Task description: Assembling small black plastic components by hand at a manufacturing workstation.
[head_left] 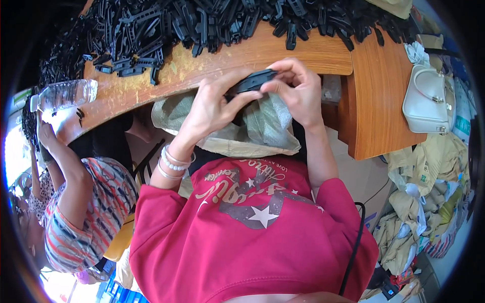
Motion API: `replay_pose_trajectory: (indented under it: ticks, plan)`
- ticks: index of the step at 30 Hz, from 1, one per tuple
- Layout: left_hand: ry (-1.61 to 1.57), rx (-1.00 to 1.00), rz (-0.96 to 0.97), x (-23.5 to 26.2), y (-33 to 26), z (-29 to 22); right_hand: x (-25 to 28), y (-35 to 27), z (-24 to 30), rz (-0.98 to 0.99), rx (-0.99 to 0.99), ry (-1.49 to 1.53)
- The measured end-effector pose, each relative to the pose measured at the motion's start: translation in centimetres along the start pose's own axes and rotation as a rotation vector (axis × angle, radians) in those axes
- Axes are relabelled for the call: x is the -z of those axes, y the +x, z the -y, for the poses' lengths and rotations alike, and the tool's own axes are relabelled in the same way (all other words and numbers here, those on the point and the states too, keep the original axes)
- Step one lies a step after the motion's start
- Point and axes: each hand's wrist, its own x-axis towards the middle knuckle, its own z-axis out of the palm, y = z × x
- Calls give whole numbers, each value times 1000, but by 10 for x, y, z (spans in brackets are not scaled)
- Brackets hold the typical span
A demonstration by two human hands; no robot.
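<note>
Over the table's near edge I hold up a black plastic part (256,81), long and narrow, between both hands. My left hand (216,101) grips one end with thumb and fingers; bracelets circle that wrist. The fingers of my right hand (297,90) pinch the other end. Just below, an open woven sack (232,146) rests at my lap. A large heap of similar black parts (202,25) spreads across the far side of the wooden table (202,68). My fingers hide some of the held part.
A clear plastic bottle (68,95) lies on the table at left, near a co-worker in a striped shirt (91,212). A white handbag (427,103) stands at the table's right end. Crumpled brown bags (404,227) pile up on the right. A black cable (353,250) runs beside me.
</note>
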Motion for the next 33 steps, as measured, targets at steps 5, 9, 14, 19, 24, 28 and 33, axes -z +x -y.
replay_pose_trajectory:
  ticks: [5,9,14,19,24,28,33]
  plan:
    - [30,185,172,24,-5,-9,15,11,5,178,46,-173]
    - [84,-32,102,30,16,-13,12,27,5,-291,141,-659]
    - [832,-273,-314,28,97,10,15,48,-10,-442,221,-1132]
    - [883,-287,-416,31,110,25,17,40,-7,-404,177,-994]
    - [7,61,-271,13,67,8,21,18,14,-259,100,47]
    - [-420,371,-2,7,46,-15,25,15,19,-88,152,162]
    - [-424,382,67,3,42,-20,10,8,21,-118,72,210]
